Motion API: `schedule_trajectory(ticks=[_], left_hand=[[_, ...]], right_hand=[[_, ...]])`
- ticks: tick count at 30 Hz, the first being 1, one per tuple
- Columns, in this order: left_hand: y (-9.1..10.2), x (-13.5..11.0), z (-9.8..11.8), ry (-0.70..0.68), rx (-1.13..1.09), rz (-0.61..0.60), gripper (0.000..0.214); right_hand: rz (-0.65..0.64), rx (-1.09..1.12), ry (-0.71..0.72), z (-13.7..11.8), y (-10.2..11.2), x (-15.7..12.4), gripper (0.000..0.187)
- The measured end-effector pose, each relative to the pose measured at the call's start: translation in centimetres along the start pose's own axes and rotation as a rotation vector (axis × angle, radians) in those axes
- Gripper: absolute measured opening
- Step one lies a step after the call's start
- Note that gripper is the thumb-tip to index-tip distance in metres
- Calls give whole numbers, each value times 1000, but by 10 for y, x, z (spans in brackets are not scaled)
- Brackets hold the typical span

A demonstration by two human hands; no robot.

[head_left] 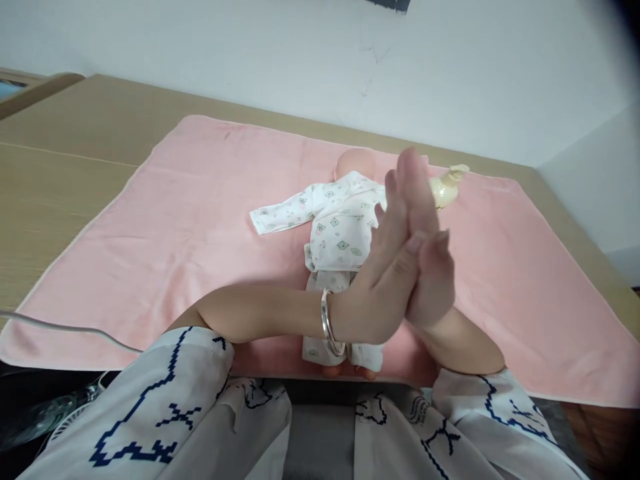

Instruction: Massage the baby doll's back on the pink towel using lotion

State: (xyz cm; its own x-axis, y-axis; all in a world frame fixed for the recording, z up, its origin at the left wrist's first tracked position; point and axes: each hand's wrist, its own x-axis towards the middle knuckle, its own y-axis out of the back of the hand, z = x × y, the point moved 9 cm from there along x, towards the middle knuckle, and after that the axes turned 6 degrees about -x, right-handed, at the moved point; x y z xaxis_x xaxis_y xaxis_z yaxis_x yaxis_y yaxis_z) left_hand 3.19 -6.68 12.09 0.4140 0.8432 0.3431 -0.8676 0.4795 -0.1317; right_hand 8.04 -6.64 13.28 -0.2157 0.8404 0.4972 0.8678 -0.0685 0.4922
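Palm against palm, my left hand and my right hand are held together in the air, fingers stretched upward. No object shows between them. A silver bangle circles my left wrist. Below and beyond the hands, a baby doll lies on a pink blanket. It wears a white printed top and matching trousers. One sleeve spreads out to the left; the other side of the top is hidden behind my hands. The doll's feet point toward me.
A pale yellow pump bottle stands on the blanket behind my right hand. The blanket covers much of a wooden table that meets a white wall. A grey cable crosses the blanket's near left corner.
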Motion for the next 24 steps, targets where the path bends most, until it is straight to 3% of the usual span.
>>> schedule_trajectory(ticks=[4, 7, 10, 15, 21, 24], left_hand=[[-12, 6, -1, 7, -115, -115, 49], [-10, 14, 2, -10, -95, -115, 49], [-8, 14, 3, -17, -63, -120, 47], [-12, 13, 3, 18, -112, -216, 46], [-14, 16, -11, 224, -208, -263, 47], [-14, 14, -12, 230, -270, -240, 48]], right_hand=[[121, -128, 9, 6, 16, 13, 59], [154, -295, -11, 10, 17, 16, 65], [132, -246, -20, 10, 16, 16, 64], [250, -190, 47, 2, 32, 16, 61], [257, -371, -24, 13, 40, 18, 59], [248, -348, -28, 11, 43, 17, 58]])
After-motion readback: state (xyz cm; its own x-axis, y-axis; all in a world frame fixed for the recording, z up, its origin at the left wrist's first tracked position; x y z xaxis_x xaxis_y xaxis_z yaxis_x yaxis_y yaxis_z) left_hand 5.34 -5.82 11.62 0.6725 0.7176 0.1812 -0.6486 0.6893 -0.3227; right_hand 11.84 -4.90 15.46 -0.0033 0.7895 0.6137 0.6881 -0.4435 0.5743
